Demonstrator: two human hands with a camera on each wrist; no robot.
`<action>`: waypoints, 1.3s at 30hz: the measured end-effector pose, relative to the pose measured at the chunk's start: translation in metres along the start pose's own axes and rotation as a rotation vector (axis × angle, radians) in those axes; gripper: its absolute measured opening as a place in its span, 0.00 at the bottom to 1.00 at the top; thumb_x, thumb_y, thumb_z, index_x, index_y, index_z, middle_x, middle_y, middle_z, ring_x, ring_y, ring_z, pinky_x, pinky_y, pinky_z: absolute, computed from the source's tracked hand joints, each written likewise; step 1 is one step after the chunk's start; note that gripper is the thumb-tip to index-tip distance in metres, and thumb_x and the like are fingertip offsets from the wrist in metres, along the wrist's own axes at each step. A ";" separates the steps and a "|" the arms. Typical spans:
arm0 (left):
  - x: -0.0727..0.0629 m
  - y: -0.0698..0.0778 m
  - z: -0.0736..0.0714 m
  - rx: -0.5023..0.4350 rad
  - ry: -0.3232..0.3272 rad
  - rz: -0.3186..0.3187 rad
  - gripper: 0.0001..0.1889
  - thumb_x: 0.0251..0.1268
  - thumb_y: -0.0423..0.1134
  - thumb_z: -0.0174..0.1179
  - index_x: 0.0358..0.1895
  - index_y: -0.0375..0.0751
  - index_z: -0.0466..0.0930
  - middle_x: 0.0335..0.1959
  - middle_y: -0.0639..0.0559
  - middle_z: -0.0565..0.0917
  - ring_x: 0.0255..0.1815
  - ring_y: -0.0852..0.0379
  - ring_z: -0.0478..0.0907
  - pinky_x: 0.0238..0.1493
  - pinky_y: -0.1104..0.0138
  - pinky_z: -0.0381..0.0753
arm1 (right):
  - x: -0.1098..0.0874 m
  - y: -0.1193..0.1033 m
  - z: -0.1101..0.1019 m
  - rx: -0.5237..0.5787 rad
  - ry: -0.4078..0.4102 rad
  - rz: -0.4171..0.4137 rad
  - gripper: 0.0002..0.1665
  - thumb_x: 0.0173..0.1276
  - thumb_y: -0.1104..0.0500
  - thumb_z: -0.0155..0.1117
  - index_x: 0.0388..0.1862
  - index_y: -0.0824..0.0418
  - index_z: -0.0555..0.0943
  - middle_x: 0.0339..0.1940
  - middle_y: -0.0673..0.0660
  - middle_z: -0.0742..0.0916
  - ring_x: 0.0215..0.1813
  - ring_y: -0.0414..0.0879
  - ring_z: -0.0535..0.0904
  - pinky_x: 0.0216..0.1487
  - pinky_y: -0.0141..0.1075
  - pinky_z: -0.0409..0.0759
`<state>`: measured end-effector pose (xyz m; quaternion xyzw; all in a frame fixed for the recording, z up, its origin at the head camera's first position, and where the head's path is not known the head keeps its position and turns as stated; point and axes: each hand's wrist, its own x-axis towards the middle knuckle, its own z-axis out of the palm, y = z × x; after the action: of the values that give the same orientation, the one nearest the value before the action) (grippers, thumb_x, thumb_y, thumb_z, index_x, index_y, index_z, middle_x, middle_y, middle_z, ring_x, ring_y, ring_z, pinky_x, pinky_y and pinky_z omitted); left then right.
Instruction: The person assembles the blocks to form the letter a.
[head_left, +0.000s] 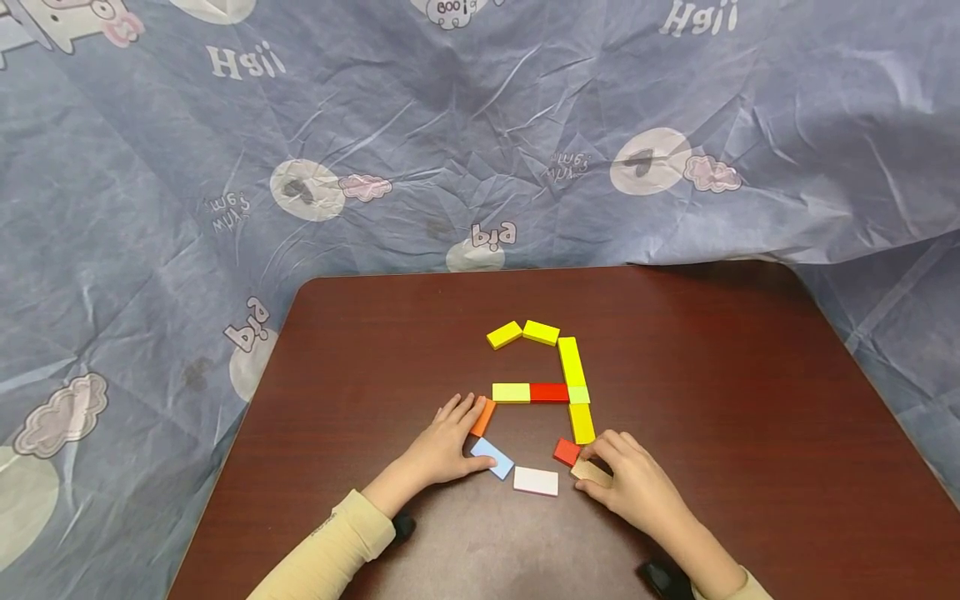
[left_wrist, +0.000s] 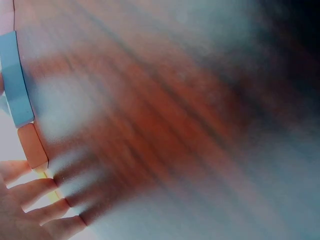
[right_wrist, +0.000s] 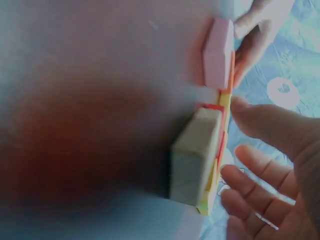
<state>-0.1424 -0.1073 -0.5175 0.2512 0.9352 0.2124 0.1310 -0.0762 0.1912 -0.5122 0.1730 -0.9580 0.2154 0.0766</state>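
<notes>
In the head view my left hand (head_left: pixel 441 447) lies with fingers extended beside an orange block (head_left: pixel 483 417). Its thumb reaches over a light blue block (head_left: pixel 492 458). My right hand (head_left: pixel 628 479) hovers around a plain wooden block (head_left: pixel 592 472), thumb at the near edge and fingers at the far one. The right wrist view shows that hand's thumb and fingers spread apart, close above the wooden block (right_wrist: pixel 195 157). A short red block (head_left: pixel 567 452) sits just left of the right fingertips. Between the hands lies a white-topped block (head_left: pixel 536 481).
Yellow blocks (head_left: pixel 572 362) form an arc at the back and right. A pale yellow block (head_left: pixel 512 393) and a longer red block (head_left: pixel 549 392) make a crossbar. All rest on a dark brown table (head_left: pixel 697 358), with a blue patterned cloth (head_left: pixel 480 150) behind it.
</notes>
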 end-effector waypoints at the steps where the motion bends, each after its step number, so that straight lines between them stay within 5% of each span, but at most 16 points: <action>1: 0.000 0.000 0.000 0.000 0.000 -0.001 0.50 0.58 0.59 0.67 0.77 0.38 0.55 0.77 0.36 0.59 0.78 0.35 0.52 0.74 0.43 0.58 | -0.003 -0.001 0.000 -0.013 -0.009 0.011 0.23 0.42 0.52 0.85 0.35 0.51 0.82 0.33 0.43 0.80 0.36 0.36 0.68 0.36 0.32 0.73; 10: -0.001 0.002 -0.002 -0.008 -0.002 -0.006 0.50 0.58 0.59 0.67 0.77 0.37 0.55 0.77 0.37 0.59 0.79 0.36 0.51 0.74 0.43 0.58 | -0.015 -0.002 0.001 -0.011 -0.057 0.121 0.23 0.44 0.58 0.84 0.37 0.54 0.80 0.34 0.46 0.80 0.36 0.37 0.69 0.35 0.33 0.74; 21: 0.000 0.001 0.000 -0.001 -0.003 -0.009 0.50 0.57 0.60 0.67 0.77 0.38 0.55 0.77 0.38 0.58 0.79 0.36 0.51 0.74 0.44 0.57 | -0.012 0.010 0.002 0.001 0.047 0.076 0.24 0.41 0.61 0.85 0.35 0.56 0.80 0.32 0.47 0.79 0.33 0.36 0.68 0.32 0.32 0.72; 39: 0.001 -0.001 0.003 0.002 0.001 -0.007 0.50 0.58 0.60 0.67 0.77 0.38 0.55 0.77 0.38 0.58 0.79 0.37 0.51 0.74 0.43 0.58 | -0.008 0.012 0.002 0.006 0.033 0.099 0.24 0.42 0.60 0.85 0.35 0.56 0.80 0.35 0.48 0.80 0.34 0.38 0.69 0.33 0.34 0.73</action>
<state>-0.1427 -0.1070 -0.5208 0.2482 0.9362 0.2114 0.1312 -0.0732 0.2030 -0.5205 0.1221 -0.9634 0.2246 0.0809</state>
